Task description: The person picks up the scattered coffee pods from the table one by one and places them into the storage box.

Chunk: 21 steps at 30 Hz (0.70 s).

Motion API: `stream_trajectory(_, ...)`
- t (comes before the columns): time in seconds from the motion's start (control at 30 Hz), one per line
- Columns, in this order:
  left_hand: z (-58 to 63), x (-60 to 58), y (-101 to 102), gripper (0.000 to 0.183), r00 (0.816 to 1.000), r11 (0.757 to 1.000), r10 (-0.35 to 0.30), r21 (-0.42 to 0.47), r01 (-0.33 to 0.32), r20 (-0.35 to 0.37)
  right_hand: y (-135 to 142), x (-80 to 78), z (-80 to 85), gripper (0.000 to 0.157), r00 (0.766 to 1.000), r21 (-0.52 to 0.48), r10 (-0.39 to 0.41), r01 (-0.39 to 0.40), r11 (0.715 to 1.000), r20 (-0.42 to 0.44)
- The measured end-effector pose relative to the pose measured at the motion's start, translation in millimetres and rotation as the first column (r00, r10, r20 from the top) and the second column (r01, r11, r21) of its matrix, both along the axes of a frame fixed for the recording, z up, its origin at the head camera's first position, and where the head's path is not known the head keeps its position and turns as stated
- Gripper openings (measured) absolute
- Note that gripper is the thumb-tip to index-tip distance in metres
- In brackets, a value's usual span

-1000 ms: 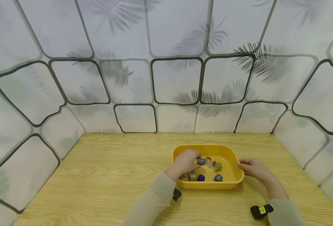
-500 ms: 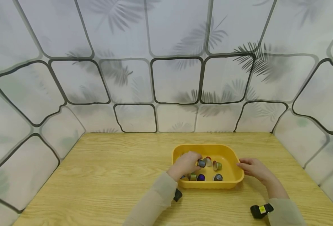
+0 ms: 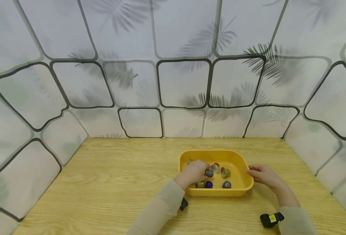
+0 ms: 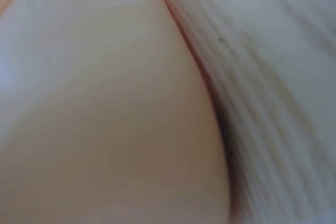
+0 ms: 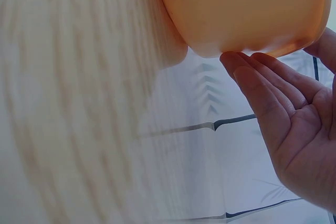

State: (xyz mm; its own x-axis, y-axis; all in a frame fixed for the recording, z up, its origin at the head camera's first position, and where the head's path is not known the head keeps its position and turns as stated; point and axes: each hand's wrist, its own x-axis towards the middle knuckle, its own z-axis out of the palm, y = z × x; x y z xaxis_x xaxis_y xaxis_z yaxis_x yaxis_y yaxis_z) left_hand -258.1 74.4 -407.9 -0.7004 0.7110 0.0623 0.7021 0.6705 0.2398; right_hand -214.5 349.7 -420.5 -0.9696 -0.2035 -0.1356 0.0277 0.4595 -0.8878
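A yellow tray (image 3: 219, 192) stands on the wooden table with several coffee capsules inside. My left hand (image 3: 191, 173) reaches into its left half and pinches a dark grey-blue coffee capsule (image 3: 209, 173). Beside that capsule lie a red-and-silver capsule (image 3: 215, 167) and a green capsule (image 3: 226, 172). Along the near wall are a dark blue capsule (image 3: 209, 185), a grey one (image 3: 226, 184) and a pale green one (image 3: 200, 185). At the tray's right end my right hand (image 5: 294, 114) holds the rim, fingers against the outer wall. The left forearm hides part of the tray's near left corner.
Wooden table (image 3: 108, 182) surface extends to the left of the tray. A patterned cloth wall (image 3: 181, 85) encloses the back and both sides. A black wrist camera strap (image 3: 271, 219) sits on the right wrist.
Inside the tray, my left hand has shifted slightly toward the near side, and the pinched capsule has come down with it. My right hand stays at the tray's right end.
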Motion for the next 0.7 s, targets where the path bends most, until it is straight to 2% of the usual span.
stream_trajectory(0.33, 2.6, 3.3, 1.3, 0.015, 1.0, 0.999, -0.019, -0.051, 0.019, -0.015, -1.0, 0.6, 1.6, 0.055, 1.0, 0.002, -0.005, 0.005, 1.0, 0.005)
stream_trajectory(0.7, -0.5, 2.4, 3.0, 0.017, 0.997, 0.991, -0.061, -0.12, 0.054, -0.056, -1.3, 1.1, 2.0, 0.053, 1.0, 0.001, 0.017, -0.017, 1.0, 0.002)
